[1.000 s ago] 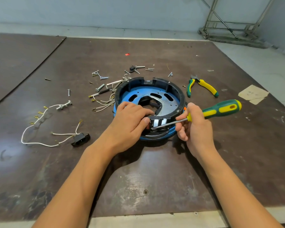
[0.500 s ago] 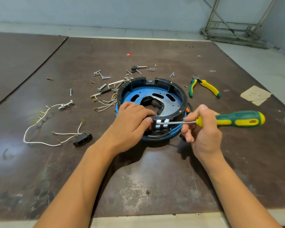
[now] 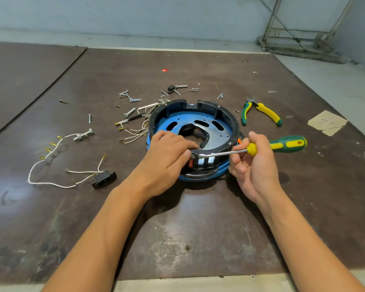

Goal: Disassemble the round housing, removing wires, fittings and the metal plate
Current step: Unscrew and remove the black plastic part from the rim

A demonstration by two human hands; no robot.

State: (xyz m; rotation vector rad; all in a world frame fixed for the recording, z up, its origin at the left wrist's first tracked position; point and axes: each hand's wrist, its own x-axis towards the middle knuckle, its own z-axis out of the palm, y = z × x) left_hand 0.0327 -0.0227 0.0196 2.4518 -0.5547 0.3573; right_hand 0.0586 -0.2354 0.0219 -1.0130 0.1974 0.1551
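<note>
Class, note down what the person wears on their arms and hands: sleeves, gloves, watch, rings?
Nothing worn shows. The left hand and right hand are bare: no gloves, rings or watch. Both forearms are uncovered to the picture's lower edge; no sleeve in view.

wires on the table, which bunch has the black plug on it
The long white wire loop far left of the round housing: its ends run into the black plug. The short bunch beside the housing has only metal terminals.
</note>
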